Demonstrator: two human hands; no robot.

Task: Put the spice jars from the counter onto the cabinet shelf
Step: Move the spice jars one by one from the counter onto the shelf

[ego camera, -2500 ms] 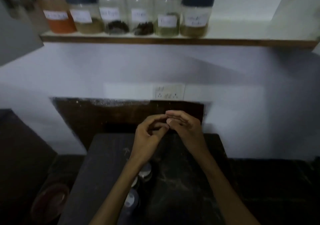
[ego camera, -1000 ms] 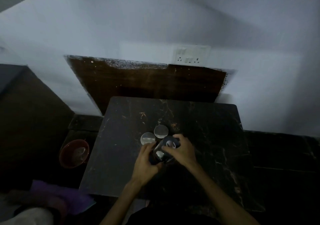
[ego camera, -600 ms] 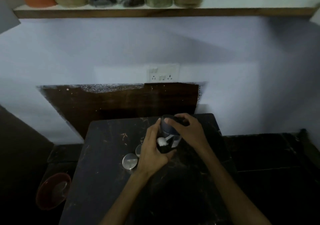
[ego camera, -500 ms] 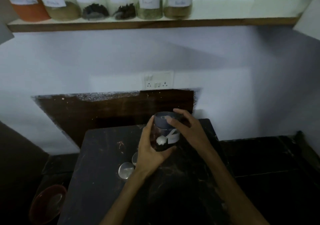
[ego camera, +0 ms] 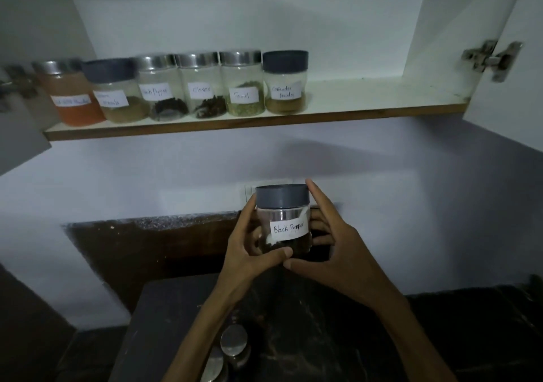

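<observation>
A clear jar (ego camera: 283,220) with a grey lid and a "Black Pepper" label is held upright in the air in front of the wall, below the cabinet shelf (ego camera: 367,104). My left hand (ego camera: 249,249) wraps its left side and my right hand (ego camera: 329,249) its right side, thumbs meeting under it. On the dark counter (ego camera: 308,337) two jars with steel lids (ego camera: 233,343) stand beside my left forearm. Several labelled spice jars (ego camera: 202,87) stand in a row on the left half of the shelf.
The shelf's right half, beyond the coriander powder jar (ego camera: 285,83), is bare white board. The open cabinet door (ego camera: 505,58) with its hinge stands at the right, another door panel (ego camera: 20,87) at the left. A wall socket sits behind the held jar.
Both hands took the grey-lidded jar off the counter and lifted it up toward the shelf. The view tilted up, bringing the whole shelf into sight.
</observation>
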